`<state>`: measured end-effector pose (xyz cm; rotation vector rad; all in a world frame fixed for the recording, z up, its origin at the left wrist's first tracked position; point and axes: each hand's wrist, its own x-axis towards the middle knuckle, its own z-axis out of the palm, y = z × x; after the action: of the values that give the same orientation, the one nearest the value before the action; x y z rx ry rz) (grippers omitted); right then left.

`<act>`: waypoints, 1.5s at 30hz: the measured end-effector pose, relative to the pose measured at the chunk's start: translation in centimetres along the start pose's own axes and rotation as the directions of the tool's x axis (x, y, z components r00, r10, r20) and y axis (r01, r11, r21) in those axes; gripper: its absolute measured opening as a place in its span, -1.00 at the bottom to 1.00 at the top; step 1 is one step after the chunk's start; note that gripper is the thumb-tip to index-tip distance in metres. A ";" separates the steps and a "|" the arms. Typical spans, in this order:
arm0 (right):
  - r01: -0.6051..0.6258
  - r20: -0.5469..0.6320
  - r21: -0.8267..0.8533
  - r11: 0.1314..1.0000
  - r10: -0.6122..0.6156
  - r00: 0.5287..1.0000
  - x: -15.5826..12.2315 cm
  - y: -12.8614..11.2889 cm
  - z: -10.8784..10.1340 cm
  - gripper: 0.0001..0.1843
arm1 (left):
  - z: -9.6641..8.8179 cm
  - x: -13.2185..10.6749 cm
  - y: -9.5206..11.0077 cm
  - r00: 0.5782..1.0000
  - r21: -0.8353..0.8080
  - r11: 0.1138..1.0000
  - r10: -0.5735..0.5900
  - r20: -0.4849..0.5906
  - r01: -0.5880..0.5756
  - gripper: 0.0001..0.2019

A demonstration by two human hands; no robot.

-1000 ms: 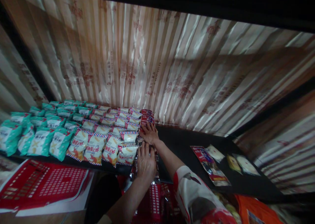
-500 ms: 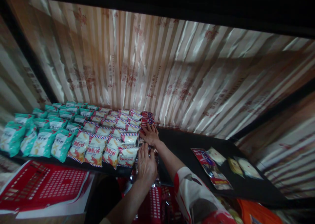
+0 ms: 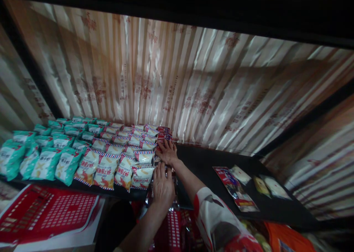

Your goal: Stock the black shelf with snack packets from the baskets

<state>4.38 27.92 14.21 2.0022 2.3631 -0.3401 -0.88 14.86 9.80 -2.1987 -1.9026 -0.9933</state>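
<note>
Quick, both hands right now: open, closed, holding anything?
Left hand: open, palm down on the red packets, near end.
Right hand: open, palm down on them, farther back.

Red packets — teal bags with white panels — cream bags edged in red-and-blue stripes; black shelf; red basket.

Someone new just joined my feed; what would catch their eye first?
Probably the bright teal bags, in rows at the left of the black shelf. Then the left hand and right hand, laid over a line of packets beside the whitish bags. Lower left, a red basket stands out.
</note>
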 end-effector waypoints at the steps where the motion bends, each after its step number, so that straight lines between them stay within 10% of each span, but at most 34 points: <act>1: 0.001 0.002 -0.001 1.000 -0.001 1.000 -0.1 0.0 -0.1 -0.26 | -0.1 0.0 0.0 1.000 -0.003 1.000 0.000 -0.003 0.000 -0.59; 24: -0.004 -0.396 0.458 0.889 0.208 0.894 -2.4 3.3 1.2 -0.39 | -1.4 -0.6 1.0 0.998 -0.004 0.999 0.040 0.041 -0.040 -0.59; 33: -0.164 -0.277 0.619 0.768 0.409 0.870 -6.7 7.0 3.0 -0.40 | -0.8 -3.5 4.8 0.970 -0.108 0.982 0.172 0.172 -0.155 -0.55; 45: -0.215 -0.373 0.330 0.919 0.336 0.865 -13.9 16.7 6.7 -0.48 | 3.0 -8.6 11.3 0.885 -0.269 0.942 0.291 0.364 -0.200 -0.52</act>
<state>22.28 15.67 7.46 2.7650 2.2879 -0.2567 10.43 6.15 7.02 -2.8801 -1.6370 -0.7936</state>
